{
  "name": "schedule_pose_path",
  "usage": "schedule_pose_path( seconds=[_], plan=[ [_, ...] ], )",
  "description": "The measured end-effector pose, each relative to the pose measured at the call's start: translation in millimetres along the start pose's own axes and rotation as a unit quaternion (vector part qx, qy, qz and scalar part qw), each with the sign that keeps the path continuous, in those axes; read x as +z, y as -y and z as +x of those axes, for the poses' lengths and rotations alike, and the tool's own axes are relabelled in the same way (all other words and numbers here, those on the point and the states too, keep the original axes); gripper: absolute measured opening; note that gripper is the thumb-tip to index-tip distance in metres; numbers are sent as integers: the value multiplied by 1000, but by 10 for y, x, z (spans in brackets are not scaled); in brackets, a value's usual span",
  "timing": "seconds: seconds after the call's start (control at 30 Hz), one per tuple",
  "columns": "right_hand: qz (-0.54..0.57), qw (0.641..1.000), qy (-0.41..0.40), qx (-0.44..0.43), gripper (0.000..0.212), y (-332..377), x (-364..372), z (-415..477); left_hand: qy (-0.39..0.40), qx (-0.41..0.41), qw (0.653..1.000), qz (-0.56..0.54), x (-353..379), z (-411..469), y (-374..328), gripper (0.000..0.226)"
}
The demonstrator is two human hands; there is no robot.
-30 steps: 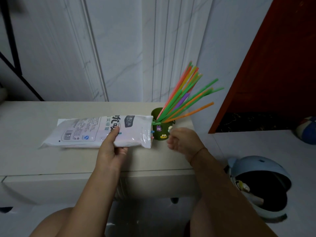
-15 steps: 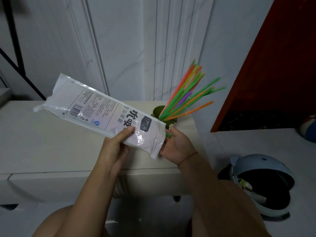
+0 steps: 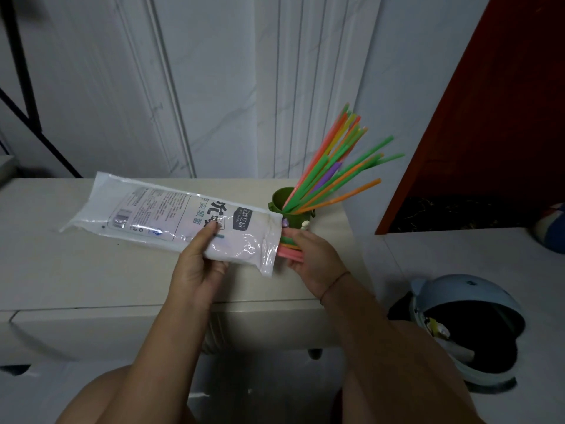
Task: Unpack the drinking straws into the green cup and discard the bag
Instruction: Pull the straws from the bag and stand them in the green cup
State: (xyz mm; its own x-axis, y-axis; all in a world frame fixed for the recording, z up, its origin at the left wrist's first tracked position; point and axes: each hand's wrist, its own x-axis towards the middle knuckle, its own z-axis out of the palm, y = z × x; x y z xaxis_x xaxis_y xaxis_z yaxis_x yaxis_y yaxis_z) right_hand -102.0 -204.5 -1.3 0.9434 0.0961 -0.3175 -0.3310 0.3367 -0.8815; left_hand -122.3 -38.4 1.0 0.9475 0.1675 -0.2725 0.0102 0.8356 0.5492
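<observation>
My left hand (image 3: pixel 198 264) grips a white plastic straw bag (image 3: pixel 171 218) near its open right end, holding it low over the cream cabinet top (image 3: pixel 91 270). My right hand (image 3: pixel 318 258) pinches the ends of several coloured straws (image 3: pixel 290 250) poking out of the bag's mouth. Just behind stands the green cup (image 3: pixel 281 200), with several green, orange, pink and purple straws (image 3: pixel 339 166) fanning up and to the right out of it.
A pale blue bin (image 3: pixel 464 325) with a dark opening sits on the floor at the lower right. A dark red panel (image 3: pixel 489 117) rises at the right, white wall panels stand behind, and my knees show at the bottom.
The bag's far end has dropped from raised back to near the cabinet top. My right hand closed on straw ends at the bag's mouth, and they now stick out.
</observation>
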Motion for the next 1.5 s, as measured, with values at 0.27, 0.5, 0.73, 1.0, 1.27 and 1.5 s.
schedule_pose_path(
  seconds=[0.27,0.5,0.73,1.0,1.27,1.5],
  plan=[
    [-133,978,-9,-163,19,111,67,-124,-29,-29,997,-64,34,-23,66,26],
    [-152,963,-89,-203,11,302,-81,-122,-69,-43,993,-83,-55,71,16,26],
    [-12,988,-28,-151,15,425,-233,-126,-90,-35,990,-101,-81,75,-9,22],
    [105,989,12,-99,11,320,-143,-141,-107,-42,988,-106,-77,43,-7,26],
    [80,992,7,-102,10,393,-229,-132,-115,-61,987,-90,-108,24,3,24],
    [22,992,-2,-123,9,272,-111,-167,-114,-76,987,-80,-112,7,70,21]
  ],
)
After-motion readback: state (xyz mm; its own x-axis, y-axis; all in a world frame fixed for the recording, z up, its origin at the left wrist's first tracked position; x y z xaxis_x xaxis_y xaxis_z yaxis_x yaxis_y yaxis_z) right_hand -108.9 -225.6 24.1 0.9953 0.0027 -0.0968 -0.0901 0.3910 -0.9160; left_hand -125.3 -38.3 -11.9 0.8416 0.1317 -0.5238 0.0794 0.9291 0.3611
